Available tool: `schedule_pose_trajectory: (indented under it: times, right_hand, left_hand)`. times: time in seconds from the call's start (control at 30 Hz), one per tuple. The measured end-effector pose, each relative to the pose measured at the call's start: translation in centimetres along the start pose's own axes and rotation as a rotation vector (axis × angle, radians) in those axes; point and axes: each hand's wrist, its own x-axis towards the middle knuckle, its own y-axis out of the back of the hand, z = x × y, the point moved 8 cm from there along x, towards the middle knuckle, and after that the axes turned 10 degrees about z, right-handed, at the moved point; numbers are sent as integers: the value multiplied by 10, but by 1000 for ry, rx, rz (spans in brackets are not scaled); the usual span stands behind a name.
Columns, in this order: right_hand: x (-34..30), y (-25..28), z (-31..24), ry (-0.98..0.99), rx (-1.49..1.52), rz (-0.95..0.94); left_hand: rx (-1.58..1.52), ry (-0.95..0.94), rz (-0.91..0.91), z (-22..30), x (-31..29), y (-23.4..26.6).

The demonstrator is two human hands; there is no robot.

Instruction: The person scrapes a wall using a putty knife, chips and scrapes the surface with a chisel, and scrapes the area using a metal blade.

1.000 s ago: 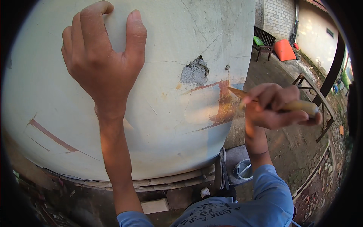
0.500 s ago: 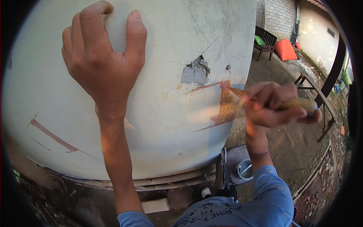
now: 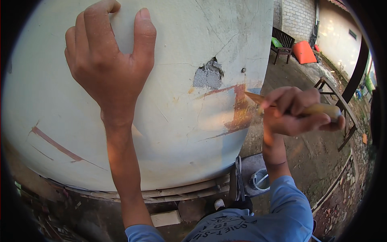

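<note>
Tool [image 3: 324,109] with a pale handle sits clamped in the right hand [image 3: 296,103], fingers wrapped round it, its pointed brown blade [image 3: 254,97] aimed leftward from that hand at a curved pale wall [image 3: 173,113]. Compared with 0.5 s ago, the tip has shifted slightly rightward; it now lies by the right side of a brown patch [image 3: 241,107], just left of the right hand. Whether it touches the wall cannot be told. The patch looks the same, so this seems a small stroke or adjustment at the same spot, with no fresh result to see. The left hand [image 3: 107,56] has kept its place: well apart from the right, thumb spread from the fingers, nothing visible in its grasp, apparently resting on the wall, though its palm is hidden. Between the 2 hands is a broken hole [image 3: 209,76], with a small dark knob [image 3: 243,70] to its right. Below the right hand, beside its forearm, stands a bucket [image 3: 260,181].
</note>
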Motion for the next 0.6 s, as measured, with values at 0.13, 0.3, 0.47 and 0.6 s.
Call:
schedule_pose_trajectory:
  times: [0.13, 0.3, 0.47, 0.6]
  right_hand:
    - [-6, -4, 9, 12, -25, -21]
    - [-8, -3, 9, 15, 43, 41]
    - [-10, -17, 11, 66, -7, 31]
    - [-8, -4, 14, 76, 83, 19]
  left_hand:
    - [13, -5, -6, -4, -4, 2]
    - [1, -14, 4, 1, 1, 1]
    - [3, -15, 8, -1, -1, 1]
    - [9, -23, 0, -1, -2, 2]
